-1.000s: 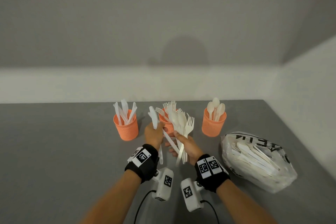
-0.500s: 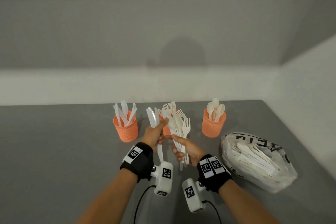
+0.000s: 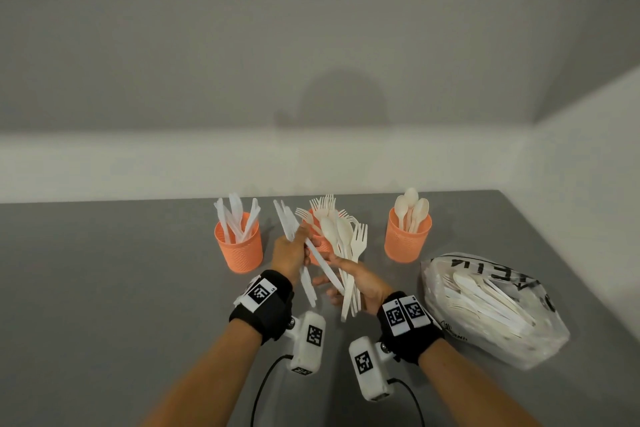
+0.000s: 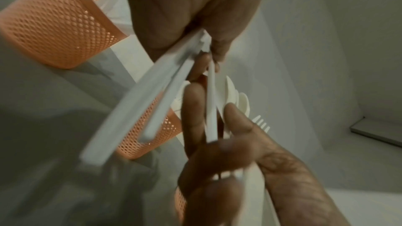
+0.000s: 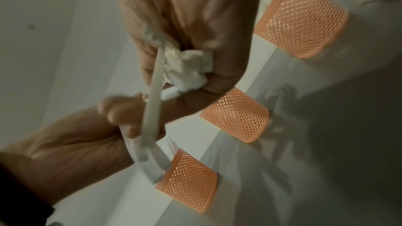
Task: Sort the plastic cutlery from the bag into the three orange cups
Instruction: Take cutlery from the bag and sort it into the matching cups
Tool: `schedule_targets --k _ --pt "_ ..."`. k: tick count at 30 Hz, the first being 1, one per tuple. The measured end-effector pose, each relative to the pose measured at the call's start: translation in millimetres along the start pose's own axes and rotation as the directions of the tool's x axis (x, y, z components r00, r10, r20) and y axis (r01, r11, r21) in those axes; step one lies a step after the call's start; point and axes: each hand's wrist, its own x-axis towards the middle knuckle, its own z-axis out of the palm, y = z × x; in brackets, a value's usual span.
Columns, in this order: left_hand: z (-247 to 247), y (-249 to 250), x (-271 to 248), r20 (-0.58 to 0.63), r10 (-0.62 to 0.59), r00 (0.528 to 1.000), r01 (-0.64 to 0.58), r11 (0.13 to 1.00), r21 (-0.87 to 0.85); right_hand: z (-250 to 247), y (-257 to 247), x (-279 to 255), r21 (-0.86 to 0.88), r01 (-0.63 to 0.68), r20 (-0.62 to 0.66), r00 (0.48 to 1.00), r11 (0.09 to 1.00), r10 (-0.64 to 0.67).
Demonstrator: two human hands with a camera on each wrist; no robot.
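Three orange cups stand in a row: the left cup (image 3: 239, 248) has knives, the middle cup (image 3: 321, 243) has forks and is partly hidden by my hands, the right cup (image 3: 408, 237) has spoons. My left hand (image 3: 294, 250) grips white knives (image 3: 284, 220), and its fingers pinch one more knife (image 3: 322, 267) that slants down to my right hand (image 3: 353, 282). The right hand grips a bundle of spoons and forks (image 3: 346, 246). In the left wrist view the knives (image 4: 139, 102) fan out from my fingers. In the right wrist view the handle ends (image 5: 187, 68) show in my fist.
The clear plastic bag (image 3: 491, 305), still full of white cutlery, lies on the grey table (image 3: 104, 288) to the right of my right hand. White walls close off the table at the back and the right.
My left hand has turned from holding its knives upright to pinching another knife out of the right hand's bundle. Both hands sit slightly lower and closer together.
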Motion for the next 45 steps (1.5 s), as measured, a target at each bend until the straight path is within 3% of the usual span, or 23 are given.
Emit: schedule_targets --k 5,11,16,22,25,29,32,42,45 --pt "-5.0 11.0 11.4 -0.149 0.077 0.986 -0.084 0.996 -0.039 -6.2 0.7 1.2 -0.021 -0.010 0.018 1.000 1.000 0.011" --pt "0.8 25.0 14.0 0.097 0.062 0.993 -0.086 0.961 0.262 -8.3 0.0 2.6 -0.191 0.011 0.003 1.000 0.981 -0.011" --pt "6.3 31.6 19.9 0.110 0.062 0.992 -0.101 0.911 0.401 -11.5 0.5 4.9 -0.214 0.001 0.020 1.000 0.977 0.004" --pt "0.4 31.3 25.1 -0.037 0.124 0.992 -0.115 0.975 0.188 -21.1 -2.2 13.6 0.002 0.096 -0.112 0.989 0.995 -0.095" --pt "-2.6 23.3 17.7 0.010 0.124 0.992 -0.124 0.983 0.133 -20.3 -2.8 17.8 -0.032 0.123 -0.143 0.982 0.992 -0.126" --pt "-3.2 -0.7 11.4 0.052 -0.023 0.998 0.023 1.000 0.005 -7.0 -4.6 20.8 -0.019 0.140 -0.143 0.980 0.990 -0.141" --pt "-2.8 -13.2 6.8 0.043 -0.052 0.998 0.054 0.998 -0.036 2.3 -3.3 25.5 -0.078 0.139 -0.130 0.980 0.987 -0.148" --pt "-43.3 -9.2 25.9 -0.133 -0.095 0.987 0.055 0.959 -0.277 3.7 5.4 32.0 -0.140 0.054 -0.243 0.966 0.989 -0.087" --pt "-59.8 -0.2 30.3 -0.227 -0.007 0.974 -0.028 0.988 -0.151 -1.1 4.2 36.2 -0.150 0.011 -0.269 0.962 0.989 -0.051"
